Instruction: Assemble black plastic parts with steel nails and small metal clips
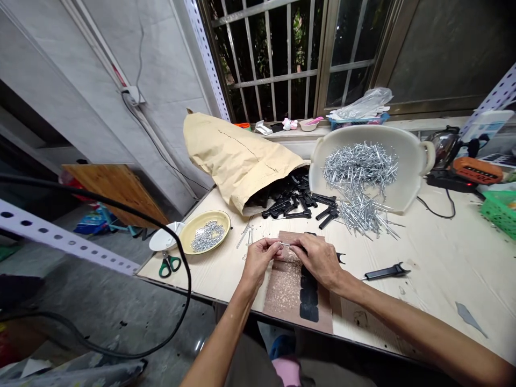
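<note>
My left hand (260, 259) and my right hand (318, 259) meet over a brown speckled board (288, 290) at the table's near edge. Between their pinched fingertips runs a thin metal pin (285, 244). The right hand's fingers also close over a black plastic part (341, 257), whose forked end sticks out to the right. A row of black parts (308, 294) lies on the board below the hands. One assembled black piece with a pin (386, 272) rests on the table to the right.
A tan paper sack (237, 156) spills black parts (298, 201). A white tub (407, 161) holds several metal pins (358, 166). A yellow dish (188, 238) of small screws and green scissors (169, 263) lie at the left. A green basket (500, 209) stands far right.
</note>
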`<state>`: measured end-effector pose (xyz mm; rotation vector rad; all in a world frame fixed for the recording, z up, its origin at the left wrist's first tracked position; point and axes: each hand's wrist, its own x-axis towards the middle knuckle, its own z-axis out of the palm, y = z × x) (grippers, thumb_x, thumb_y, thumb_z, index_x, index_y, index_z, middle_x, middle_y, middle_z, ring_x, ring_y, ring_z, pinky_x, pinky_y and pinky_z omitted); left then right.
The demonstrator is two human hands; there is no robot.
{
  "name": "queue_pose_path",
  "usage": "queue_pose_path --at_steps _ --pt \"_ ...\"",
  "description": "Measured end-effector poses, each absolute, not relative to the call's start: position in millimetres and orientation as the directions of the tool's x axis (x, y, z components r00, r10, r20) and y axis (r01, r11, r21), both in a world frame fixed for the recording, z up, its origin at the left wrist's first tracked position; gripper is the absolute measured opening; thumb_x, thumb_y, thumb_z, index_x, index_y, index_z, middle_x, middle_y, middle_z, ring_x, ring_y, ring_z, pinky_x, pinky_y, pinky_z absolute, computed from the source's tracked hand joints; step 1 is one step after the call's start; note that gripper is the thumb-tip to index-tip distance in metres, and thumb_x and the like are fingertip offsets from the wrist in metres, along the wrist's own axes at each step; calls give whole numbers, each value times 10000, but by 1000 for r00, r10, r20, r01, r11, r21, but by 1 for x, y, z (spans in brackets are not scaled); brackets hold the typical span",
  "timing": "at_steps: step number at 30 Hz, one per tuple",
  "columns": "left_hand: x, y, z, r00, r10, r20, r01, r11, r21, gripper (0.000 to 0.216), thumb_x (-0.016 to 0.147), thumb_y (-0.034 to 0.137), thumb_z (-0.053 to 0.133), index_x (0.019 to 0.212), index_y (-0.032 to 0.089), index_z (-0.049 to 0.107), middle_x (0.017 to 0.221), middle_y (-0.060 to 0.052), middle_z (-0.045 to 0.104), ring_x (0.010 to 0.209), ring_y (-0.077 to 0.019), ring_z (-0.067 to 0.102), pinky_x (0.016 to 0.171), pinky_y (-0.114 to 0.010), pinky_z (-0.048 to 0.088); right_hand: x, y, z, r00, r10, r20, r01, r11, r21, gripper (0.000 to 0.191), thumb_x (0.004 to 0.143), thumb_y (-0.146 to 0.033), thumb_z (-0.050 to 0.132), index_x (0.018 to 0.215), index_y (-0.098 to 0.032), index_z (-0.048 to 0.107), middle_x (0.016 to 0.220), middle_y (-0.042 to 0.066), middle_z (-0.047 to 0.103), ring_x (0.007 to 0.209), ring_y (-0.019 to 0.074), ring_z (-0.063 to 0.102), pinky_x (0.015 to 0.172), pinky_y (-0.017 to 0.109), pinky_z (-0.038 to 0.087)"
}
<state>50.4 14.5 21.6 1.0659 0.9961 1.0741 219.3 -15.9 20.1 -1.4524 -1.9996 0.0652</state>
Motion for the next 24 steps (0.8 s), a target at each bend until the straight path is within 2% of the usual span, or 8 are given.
queue_pose_path --at_steps 3,7,13,15,19,21,24 --pt "56 13 21 155 982 -104 -200 135 970 328 632 350 752 845 113 675 660 -3 616 559 -85 559 598 -242 510 219 -16 18 -176 857 485 865 370 -340 181 919 -307 439 871 -202 579 852 55 631 789 186 571 626 274 379" --pt "59 11 20 138 984 -110 -190 135 972 313 637 338 748 841 112 676 683 -8 627 566 -86 564 600 -241 513 221 -16 17 -176 875 451 849 366 -380 209 936 -325 399 848 -212 551 813 30 619 707 159 565 553 258 343" --pt "59 10 18 142 983 -119 -194 146 970 307 631 319 754 832 102 671 657 -4 624 556 -88 569 590 -235 511 224 -17 17 -229 860 455 882 381 -276 230 933 -320 407 819 -198 564 824 50 601 716 161 562 562 254 350" --pt "59 10 18 139 984 -112 -204 139 969 314 624 322 759 829 101 672 648 -1 621 552 -87 566 589 -234 510 224 -17 16 -231 868 440 860 394 -325 241 941 -327 390 837 -201 567 806 42 598 699 155 566 559 251 362" --pt "60 9 19 145 983 -116 -212 145 966 322 621 330 760 831 103 671 657 -4 627 556 -88 568 588 -234 509 224 -17 16 -229 867 443 776 437 -454 212 941 -318 393 912 -199 566 896 49 589 761 155 574 616 252 413" --pt "60 8 20 146 982 -117 -208 146 967 322 620 328 761 832 103 670 653 -4 627 557 -91 571 584 -234 508 224 -15 17 -228 868 442 739 450 -502 228 939 -311 398 850 -186 566 860 46 578 745 148 562 631 253 417" --pt "58 7 21 170 978 -118 -186 150 971 327 614 326 765 831 100 671 619 2 616 544 -93 572 576 -231 502 225 -11 20 -245 893 376 672 436 -599 300 937 -318 408 704 -175 532 684 7 541 642 130 522 577 241 388"
